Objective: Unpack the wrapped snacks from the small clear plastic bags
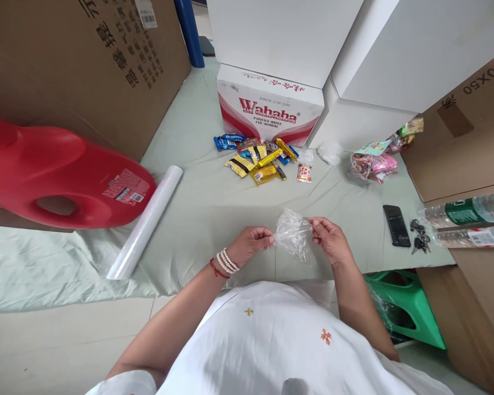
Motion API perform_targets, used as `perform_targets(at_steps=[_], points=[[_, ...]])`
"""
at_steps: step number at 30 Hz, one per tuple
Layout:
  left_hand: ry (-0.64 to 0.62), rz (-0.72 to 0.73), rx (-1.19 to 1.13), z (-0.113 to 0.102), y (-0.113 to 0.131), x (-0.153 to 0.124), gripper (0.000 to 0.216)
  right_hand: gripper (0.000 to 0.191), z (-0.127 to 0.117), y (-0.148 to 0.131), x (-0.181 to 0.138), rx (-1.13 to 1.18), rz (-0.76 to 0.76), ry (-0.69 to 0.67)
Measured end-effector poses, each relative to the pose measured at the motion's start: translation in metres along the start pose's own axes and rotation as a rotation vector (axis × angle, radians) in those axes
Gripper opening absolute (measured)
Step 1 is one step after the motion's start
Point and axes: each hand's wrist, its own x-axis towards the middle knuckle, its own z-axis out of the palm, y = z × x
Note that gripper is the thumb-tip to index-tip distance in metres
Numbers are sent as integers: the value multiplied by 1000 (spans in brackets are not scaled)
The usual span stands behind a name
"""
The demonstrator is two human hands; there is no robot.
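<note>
A crumpled clear plastic bag (293, 235) hangs between my two hands, over the front part of the cloth-covered table (214, 219). My left hand (251, 244) pinches its left side. On the opposite side, my right hand (328, 238) grips the edge between thumb and fingers. Beyond the hands lies a pile of wrapped snacks (267, 159) in yellow, blue and brown packaging. A small red-and-white packet (304, 173) rests just right of that pile. Whether the bag has anything inside cannot be made out, but it looks thin and see-through.
A white roll (146, 222) and a red jug (86, 175) lie left. Behind the snacks stands a Wahaha carton (269, 107). To the right are bagged snacks (372, 164), a phone (396, 225), keys (420, 237) and plastic bottles (461, 213). A green stool (411, 307) stands below.
</note>
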Motion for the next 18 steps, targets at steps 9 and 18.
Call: perform_targets(at_steps=[9,18], points=[[555,87,207,14,-6,2,41,41,28,28,-10,-160,-31,-139],[506,106,91,51,-15,2,40,33,56,26,-22,-174,-131,-83]])
